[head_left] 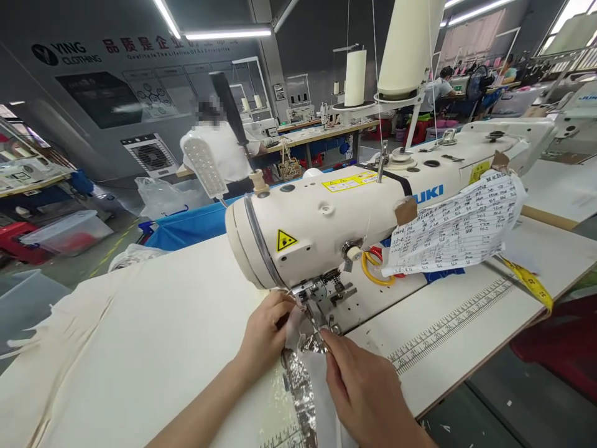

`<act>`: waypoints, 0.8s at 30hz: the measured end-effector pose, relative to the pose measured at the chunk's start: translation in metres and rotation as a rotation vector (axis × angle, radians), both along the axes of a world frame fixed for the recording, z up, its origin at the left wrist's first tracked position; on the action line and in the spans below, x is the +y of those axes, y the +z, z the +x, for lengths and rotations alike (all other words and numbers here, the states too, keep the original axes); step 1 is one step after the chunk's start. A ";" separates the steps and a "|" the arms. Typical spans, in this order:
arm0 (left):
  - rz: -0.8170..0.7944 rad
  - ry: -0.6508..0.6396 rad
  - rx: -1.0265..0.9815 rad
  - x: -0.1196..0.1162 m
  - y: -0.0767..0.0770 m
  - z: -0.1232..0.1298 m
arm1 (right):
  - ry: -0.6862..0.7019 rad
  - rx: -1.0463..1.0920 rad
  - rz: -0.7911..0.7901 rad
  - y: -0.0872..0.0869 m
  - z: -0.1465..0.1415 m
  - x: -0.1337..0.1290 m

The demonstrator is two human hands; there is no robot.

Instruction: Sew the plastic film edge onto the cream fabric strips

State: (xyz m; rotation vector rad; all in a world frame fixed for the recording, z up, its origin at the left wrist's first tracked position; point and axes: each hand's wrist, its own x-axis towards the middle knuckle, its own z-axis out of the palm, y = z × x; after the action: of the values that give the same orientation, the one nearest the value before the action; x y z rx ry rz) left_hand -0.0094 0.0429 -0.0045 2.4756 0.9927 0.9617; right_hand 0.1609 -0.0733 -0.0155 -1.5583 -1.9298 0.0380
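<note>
A white sewing machine [317,218] stands on the table, its needle and presser-foot area [321,295] low at the head. Just left of the needle, my left hand [265,330] is closed, fingertips bent in at white fabric [295,326]; its exact grip is partly hidden. My right hand [364,379] pinches a slim metal tool [316,325], apparently tweezers, pointing up toward the presser foot. Beneath both hands runs a shiny silver strip [301,379] alongside the white fabric, down to the lower edge of view.
Cream fabric [74,336] lies at the table's left. Handwritten paper [457,230] hangs on the machine, near yellow-handled scissors [373,267] and a yellow tape measure [532,283]. Ruler markings [448,330] cross the right tabletop. Behind are a blue cloth bin [186,227] and a person in white [219,149].
</note>
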 end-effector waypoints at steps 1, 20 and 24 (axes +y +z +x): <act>0.002 0.001 0.001 0.000 0.000 0.000 | 0.000 -0.002 -0.007 0.000 0.000 0.000; 0.064 0.028 0.022 -0.001 -0.003 0.001 | -0.009 -0.024 -0.002 0.001 -0.002 0.003; 0.048 0.017 0.034 -0.001 -0.002 0.002 | -0.005 -0.038 0.010 0.001 -0.001 0.003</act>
State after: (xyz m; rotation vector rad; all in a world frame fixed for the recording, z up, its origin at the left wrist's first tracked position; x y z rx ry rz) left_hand -0.0072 0.0419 -0.0063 2.5350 1.0144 0.9630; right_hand 0.1603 -0.0701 -0.0144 -1.5677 -1.9522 -0.0031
